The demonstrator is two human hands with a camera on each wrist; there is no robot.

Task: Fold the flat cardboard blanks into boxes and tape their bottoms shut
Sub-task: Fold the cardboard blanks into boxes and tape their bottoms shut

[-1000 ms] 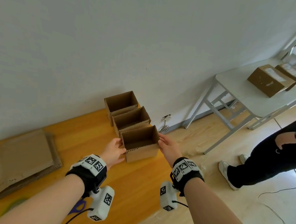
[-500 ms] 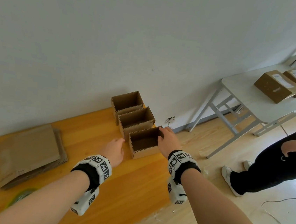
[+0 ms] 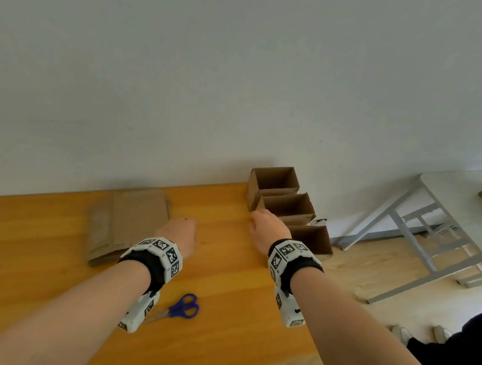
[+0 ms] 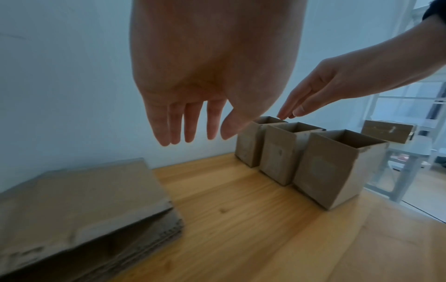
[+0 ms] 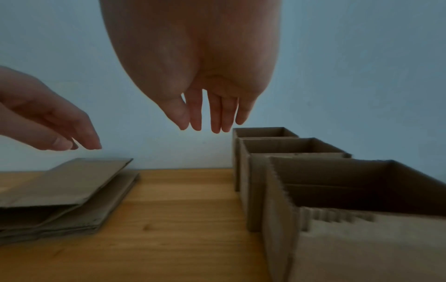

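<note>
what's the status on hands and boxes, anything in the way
Left hand and right hand both open, holding nothing. Three folded boxes upright in a row; flat blanks stacked, untouched. Scissors lie near, not blocking.

We see even daylight in the head view, brighter at the far right. Both wrist views are dim and bluish, blurred up close, with edges stretched by wide-angle distortion.

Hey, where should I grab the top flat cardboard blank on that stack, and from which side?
Take the top blank by its right-hand edge, the one facing the row of folded boxes. In the right wrist view that edge lifts slightly off the stack, leaving a gap for fingertips. The left hand, open and hovering nearest, could probably slide its fingers under there and pinch with the thumb on top.
</note>
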